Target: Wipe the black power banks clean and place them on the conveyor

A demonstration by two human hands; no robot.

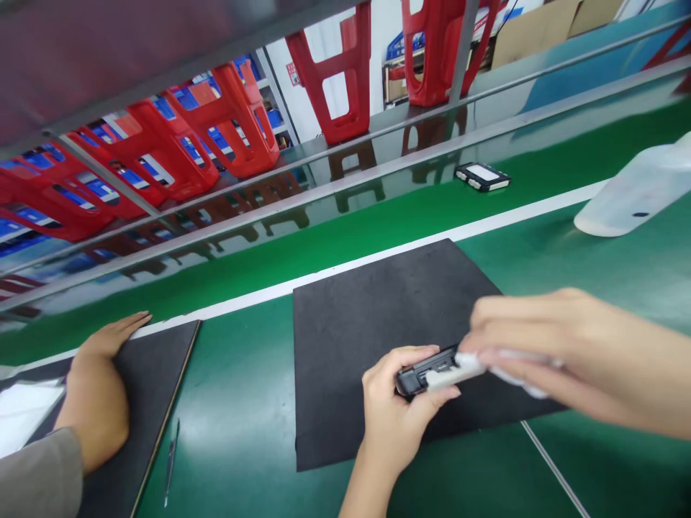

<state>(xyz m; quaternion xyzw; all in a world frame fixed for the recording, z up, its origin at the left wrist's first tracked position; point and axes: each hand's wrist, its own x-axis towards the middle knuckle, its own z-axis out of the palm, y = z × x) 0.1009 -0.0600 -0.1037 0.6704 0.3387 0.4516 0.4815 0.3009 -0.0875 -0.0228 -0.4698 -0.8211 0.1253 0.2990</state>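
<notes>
My left hand (389, 406) grips a small black and off-white device (415, 379), fingers along its far side and thumb on its near side. It is held edge-on above a black mat (350, 338). At the device's right end is my right hand (545, 342), closed on a white cloth (532, 388) that touches the casing. The right hand is slightly smeared by motion, and its fingers cover part of the cloth and device.
A similar flat device (482, 176) lies on the green belt (378, 216) beyond. At right is a translucent bottle (631, 191). Tweezers (171, 460) lie left of my mat. A co-worker's arm (97, 388) rests over another mat (156, 374). Red stools (345, 93) stand behind.
</notes>
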